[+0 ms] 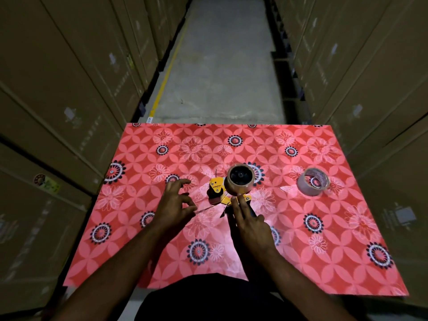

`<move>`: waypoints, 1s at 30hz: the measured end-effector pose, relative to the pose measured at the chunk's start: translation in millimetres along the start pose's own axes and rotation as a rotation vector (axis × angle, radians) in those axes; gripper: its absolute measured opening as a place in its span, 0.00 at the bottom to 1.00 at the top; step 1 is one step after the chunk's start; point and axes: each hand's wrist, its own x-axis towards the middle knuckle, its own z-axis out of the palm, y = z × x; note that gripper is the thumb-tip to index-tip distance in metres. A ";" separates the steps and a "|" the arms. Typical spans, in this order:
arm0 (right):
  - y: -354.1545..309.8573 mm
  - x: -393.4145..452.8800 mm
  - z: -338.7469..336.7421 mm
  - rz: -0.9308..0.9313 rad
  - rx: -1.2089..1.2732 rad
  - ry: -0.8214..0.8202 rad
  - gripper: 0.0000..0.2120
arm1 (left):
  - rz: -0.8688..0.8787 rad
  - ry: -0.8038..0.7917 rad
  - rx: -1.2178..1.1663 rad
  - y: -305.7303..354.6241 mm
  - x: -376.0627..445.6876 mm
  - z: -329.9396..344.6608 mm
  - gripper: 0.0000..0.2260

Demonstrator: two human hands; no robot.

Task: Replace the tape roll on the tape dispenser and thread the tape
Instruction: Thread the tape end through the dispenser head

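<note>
Dispenser: we see the yellow tape dispenser (218,189) near the middle of the red flowered table (301,239), lying on its side.
Mounted roll: a brown tape roll (240,180) sits on its hub, open core facing up.
Tape strand: a thin strip (205,210) runs from the dispenser toward our left fingers.
Left hand (174,202): thumb and forefinger pinched together on the strip's end, other fingers spread.
Right hand (249,224): lying over the dispenser's dark handle, fingers flat; we cannot tell whether it clamps.
Second roll: a pale tape roll (312,181) stands well apart to the right.
Surroundings: cardboard boxes (69,89) line both sides of the aisle.
</note>
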 end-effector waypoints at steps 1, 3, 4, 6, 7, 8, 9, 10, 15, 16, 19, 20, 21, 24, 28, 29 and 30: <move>0.9 0.8 2.8 0.001 0.007 -0.007 0.32 | 0.000 0.011 0.014 -0.7 -1.5 -1.0 0.08; 2.0 2.0 5.7 -0.006 0.013 -0.016 0.33 | 0.008 0.032 0.046 -0.4 -4.2 -1.6 0.08; 1.9 2.2 5.5 0.000 0.019 -0.007 0.32 | 0.007 0.037 0.053 1.1 -5.8 -1.4 0.07; 1.2 2.2 3.5 0.017 0.026 0.027 0.32 | -0.004 0.045 0.061 1.7 -9.1 -2.0 0.06; 1.1 1.3 1.9 0.014 0.024 0.039 0.31 | -0.012 0.051 0.070 -0.4 -10.1 -3.8 0.06; 2.0 -0.1 0.5 0.003 0.016 0.047 0.31 | -0.010 0.064 0.086 -3.8 -10.8 -6.5 0.06; 3.9 -1.7 -1.0 -0.007 0.007 0.066 0.31 | 0.000 0.076 0.109 -9.5 -10.6 -9.1 0.05; 6.5 -2.8 -3.2 -0.003 0.008 0.094 0.31 | 0.010 0.078 0.135 -13.9 -10.3 -12.2 0.04; 9.2 -0.1 -17.2 0.067 0.051 0.121 0.28 | -0.008 0.080 0.190 -21.1 -5.4 -13.0 0.04; 9.7 2.8 -20.9 0.072 0.065 0.108 0.27 | -0.012 0.091 0.184 -20.5 -4.9 -10.5 0.04; 6.7 12.3 -32.5 0.052 0.071 0.093 0.26 | -0.019 0.098 0.159 -22.2 -6.7 -7.0 0.04; 4.0 15.1 -35.1 0.031 0.091 0.101 0.28 | -0.015 0.099 0.155 -22.6 -7.5 -7.2 0.03; 1.1 17.9 -36.9 0.010 0.137 0.111 0.29 | -0.013 0.101 0.152 -22.9 -7.3 -7.9 0.03; -3.8 21.8 -40.9 -0.063 0.269 0.187 0.28 | -0.019 0.089 0.164 -23.1 -6.0 -9.0 0.03; 4.6 26.8 -39.2 -0.097 0.334 0.259 0.22 | -0.013 0.076 0.156 -26.1 -3.3 -9.6 0.03; 7.4 28.9 -37.8 -0.107 0.347 0.259 0.24 | -0.011 0.071 0.155 -26.3 -2.3 -9.7 0.04; 9.0 31.0 -37.6 -0.112 0.360 0.257 0.26 | -0.013 0.065 0.156 -26.1 -1.6 -9.6 0.04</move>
